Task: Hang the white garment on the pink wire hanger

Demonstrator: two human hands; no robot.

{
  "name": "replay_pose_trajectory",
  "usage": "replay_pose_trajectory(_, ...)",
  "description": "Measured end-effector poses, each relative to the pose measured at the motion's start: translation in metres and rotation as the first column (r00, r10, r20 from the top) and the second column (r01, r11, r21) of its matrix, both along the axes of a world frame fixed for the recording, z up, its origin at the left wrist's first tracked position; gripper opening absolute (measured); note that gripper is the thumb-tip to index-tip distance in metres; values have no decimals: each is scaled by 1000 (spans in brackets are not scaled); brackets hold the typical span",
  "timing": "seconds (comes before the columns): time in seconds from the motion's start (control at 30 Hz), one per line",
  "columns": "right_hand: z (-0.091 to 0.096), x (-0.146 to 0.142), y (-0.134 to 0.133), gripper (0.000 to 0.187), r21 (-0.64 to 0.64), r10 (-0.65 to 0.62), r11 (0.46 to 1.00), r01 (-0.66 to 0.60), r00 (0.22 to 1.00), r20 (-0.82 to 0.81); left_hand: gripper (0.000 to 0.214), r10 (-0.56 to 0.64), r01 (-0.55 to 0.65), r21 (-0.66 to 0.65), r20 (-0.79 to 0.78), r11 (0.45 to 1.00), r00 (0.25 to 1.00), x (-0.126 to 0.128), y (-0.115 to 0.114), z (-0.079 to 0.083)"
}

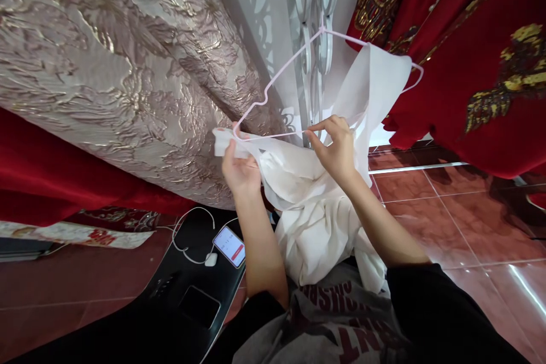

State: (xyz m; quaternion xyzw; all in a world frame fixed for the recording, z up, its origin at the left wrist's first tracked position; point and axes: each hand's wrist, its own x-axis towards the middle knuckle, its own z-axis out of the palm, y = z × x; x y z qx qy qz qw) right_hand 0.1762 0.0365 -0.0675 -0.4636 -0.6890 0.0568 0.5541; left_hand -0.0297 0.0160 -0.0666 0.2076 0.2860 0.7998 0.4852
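A pale pink clothes hanger [293, 58] hangs slanted in front of a white metal frame. One side of a white garment [386, 77] drapes over its right arm, and the rest falls in folds onto my lap. My left hand [242, 170] is closed at the hanger's left corner, with the garment's white edge around it; some of its fingers are hidden behind the cloth. With thumb and index finger, my right hand [335, 145] pinches the hanger's thin lower bar near its middle, above the cloth.
Shiny embossed curtain fabric [140, 79] fills the left. Red cloth with gold decoration [482, 68] hangs at right. The white metal frame [305, 5] stands behind the hanger. A lit phone [230, 246], a white cable [174, 233] and a dark phone [199, 307] lie on a black surface.
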Motion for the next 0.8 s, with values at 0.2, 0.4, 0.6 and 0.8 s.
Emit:
replay_pose_trajectory(0.2, 8, -3, -18, 13, 18, 100, 995, -100, 995, 7, 29, -108, 118, 53, -172, 992, 979, 48, -8, 0)
replay_pose_trajectory(0.4, 28, 40, -27, 22, 238, -5, 970, 41, 989, -148, 38, -47, 88, 170, -227, 981, 973, 46, -7, 3)
replay_pose_trajectory(0.6, 14, 88, 37, 50, 136, -233, 955, 264, 950, -210, 41, 2, 40, 157, -259, 987, 966, 51, -8, 1)
replay_pose_trajectory(0.8, 21, 84, 60, 39, 22, -219, 974, 227, 956, -196, 45, 31, 10, 151, -267, 988, 963, 51, -8, 4)
